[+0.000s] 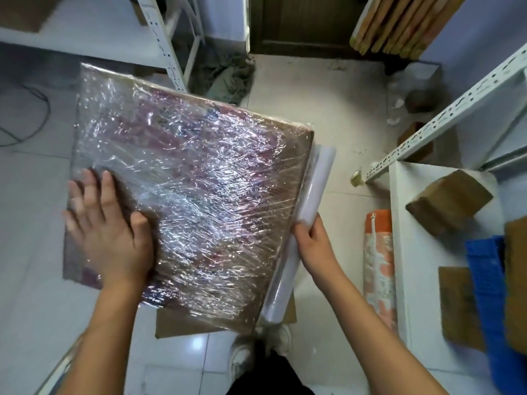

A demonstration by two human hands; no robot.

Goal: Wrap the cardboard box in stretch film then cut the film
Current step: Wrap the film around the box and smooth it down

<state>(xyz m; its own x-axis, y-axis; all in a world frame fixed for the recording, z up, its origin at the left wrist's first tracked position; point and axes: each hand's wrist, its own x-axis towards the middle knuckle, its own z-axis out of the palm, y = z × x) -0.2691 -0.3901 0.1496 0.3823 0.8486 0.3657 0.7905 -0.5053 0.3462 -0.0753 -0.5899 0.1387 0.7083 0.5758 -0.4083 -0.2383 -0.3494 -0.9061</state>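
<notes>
Left hand (107, 226) spread flat on the stiff, slippery film-covered box (188, 189); right hand (310, 238) closed around the light film roll (302, 232), centre right.

Storeroom or packing room: white slotted-steel shelving (445, 118), loose cardboard boxes (449, 202), blue plastic crate (484, 280), tiled floor (328, 109), stacked timber (399, 21)

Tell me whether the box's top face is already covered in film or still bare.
Covered. Wrinkled, shiny film stretches across the cardboard box, running to the film roll at its right edge.
</notes>
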